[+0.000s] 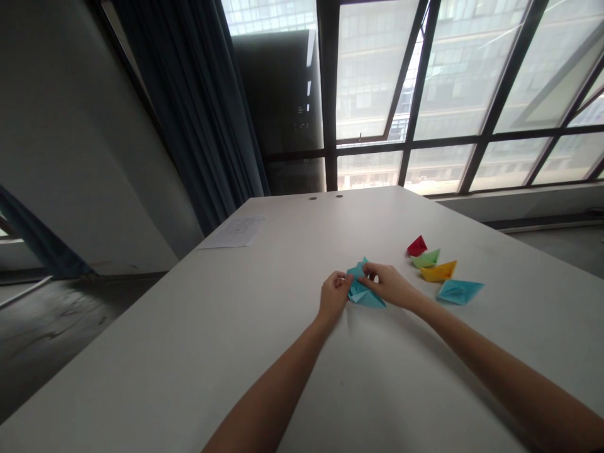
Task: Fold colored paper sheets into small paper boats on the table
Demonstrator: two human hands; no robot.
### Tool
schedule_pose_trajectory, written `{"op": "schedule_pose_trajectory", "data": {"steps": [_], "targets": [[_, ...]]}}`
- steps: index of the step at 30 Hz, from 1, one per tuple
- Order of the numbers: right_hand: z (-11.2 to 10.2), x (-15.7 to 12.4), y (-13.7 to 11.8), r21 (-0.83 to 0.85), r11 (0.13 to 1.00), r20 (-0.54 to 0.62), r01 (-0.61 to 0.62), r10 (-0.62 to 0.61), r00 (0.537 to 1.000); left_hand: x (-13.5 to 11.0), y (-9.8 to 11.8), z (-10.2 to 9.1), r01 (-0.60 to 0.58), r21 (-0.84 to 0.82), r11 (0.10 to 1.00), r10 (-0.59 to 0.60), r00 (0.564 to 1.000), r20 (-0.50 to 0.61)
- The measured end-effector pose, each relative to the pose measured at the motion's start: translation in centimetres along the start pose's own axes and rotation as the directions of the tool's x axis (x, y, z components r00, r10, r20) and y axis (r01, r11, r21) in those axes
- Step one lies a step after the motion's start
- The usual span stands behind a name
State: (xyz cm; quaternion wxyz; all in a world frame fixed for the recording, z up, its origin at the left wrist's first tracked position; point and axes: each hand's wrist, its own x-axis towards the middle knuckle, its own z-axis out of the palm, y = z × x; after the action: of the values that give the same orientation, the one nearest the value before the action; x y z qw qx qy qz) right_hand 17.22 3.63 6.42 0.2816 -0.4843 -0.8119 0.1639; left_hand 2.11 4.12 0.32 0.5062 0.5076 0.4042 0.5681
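Note:
A folded piece of light blue paper [362, 290] lies on the white table [236, 352] in front of me. My left hand [333, 296] pinches its left edge with curled fingers. My right hand [389, 284] presses on its right side, fingers closed on the paper's upper part. To the right stand finished paper boats in a row: a red boat [417, 246], a green boat [426, 258], a yellow boat [438, 271] and a blue boat [458, 291].
A white printed sheet [234, 232] lies at the table's far left edge. Two small round holes [325, 197] sit near the far edge. Dark curtains [198, 107] and large windows [453, 94] rise behind the table. The floor drops away on the left.

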Motion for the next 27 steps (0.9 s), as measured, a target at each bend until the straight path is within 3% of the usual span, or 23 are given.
{"op": "schedule_pose_trajectory", "data": {"steps": [3,7,10,14,22,27], "targets": [[-0.9,0.3,0.3,0.150,0.988,-0.034,-0.042,0.047,0.998,0.5,-0.2,-0.3,0.001,-0.101,0.995,-0.008,0.997,-0.073],[-1.5,1.0,1.7,0.389,0.908,-0.002,-0.154,0.168,0.986,1.1,0.0,-0.8,0.048,-0.230,0.972,-0.090,0.980,-0.175],[-1.4,1.2,2.7,0.464,0.847,0.047,-0.259,0.268,0.962,1.0,0.7,-1.0,0.105,-0.310,0.945,-0.161,0.974,-0.160],[-0.8,1.0,3.1,0.514,0.783,0.100,-0.351,0.352,0.931,0.8,1.1,-1.1,0.091,-0.384,0.919,-0.143,0.984,-0.110],[0.0,0.7,3.2,0.362,0.911,-0.128,-0.200,0.261,0.957,1.1,0.0,-1.2,0.095,-0.305,0.948,-0.140,0.981,-0.132],[-0.5,0.8,2.3,0.264,0.950,-0.069,-0.166,0.190,0.979,1.0,0.4,-1.3,0.099,-0.315,0.944,-0.150,0.978,-0.142]]}}
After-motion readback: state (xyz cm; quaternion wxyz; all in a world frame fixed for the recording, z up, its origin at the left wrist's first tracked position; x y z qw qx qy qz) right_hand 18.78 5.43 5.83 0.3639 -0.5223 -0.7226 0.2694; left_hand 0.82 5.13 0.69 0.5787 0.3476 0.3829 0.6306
